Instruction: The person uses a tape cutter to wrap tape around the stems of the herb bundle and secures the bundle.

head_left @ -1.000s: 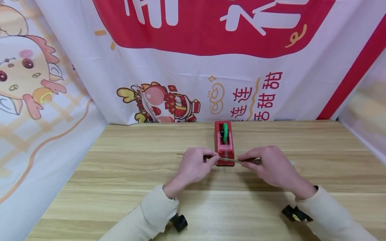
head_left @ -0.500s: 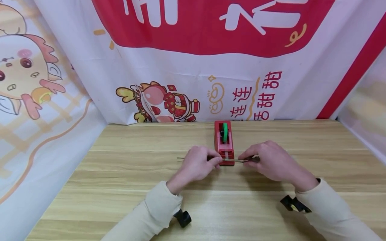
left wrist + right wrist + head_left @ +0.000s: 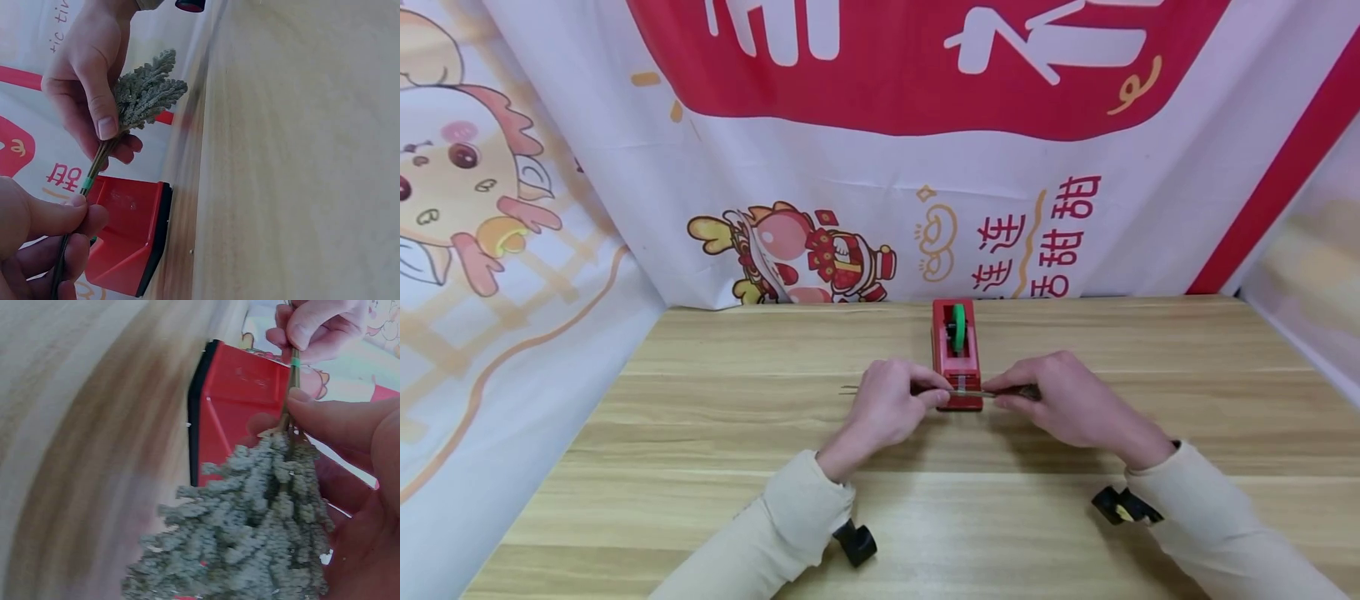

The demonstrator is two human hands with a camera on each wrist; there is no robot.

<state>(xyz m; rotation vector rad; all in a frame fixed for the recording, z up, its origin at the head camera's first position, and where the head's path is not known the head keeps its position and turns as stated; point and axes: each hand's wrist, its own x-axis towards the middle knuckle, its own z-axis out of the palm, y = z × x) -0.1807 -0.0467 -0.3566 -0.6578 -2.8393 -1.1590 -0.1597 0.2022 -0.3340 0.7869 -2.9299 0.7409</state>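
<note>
In the head view my left hand (image 3: 889, 408) and right hand (image 3: 1070, 406) face each other, holding a thin bunch of stems (image 3: 972, 393) level in front of a red tape dispenser (image 3: 957, 365). In the left wrist view the left thumb and fingers pinch the lower stems, just below a green band (image 3: 87, 183) round them. The right thumb and fingers grip the stems close under the grey-green, bushy flower heads (image 3: 244, 519), which fill the lower part of the right wrist view. The heads are mostly hidden by my right hand in the head view.
The dispenser carries a green roll (image 3: 958, 327) and stands toward the back of the wooden table (image 3: 760, 350). Behind it hangs a white and red printed cloth (image 3: 850, 158). Black wrist camera mounts (image 3: 856, 543) hang under both sleeves.
My right hand has shifted slightly left, and the left hand slightly right, narrowing the gap between them. Both still hold the stems over the dispenser's front.
</note>
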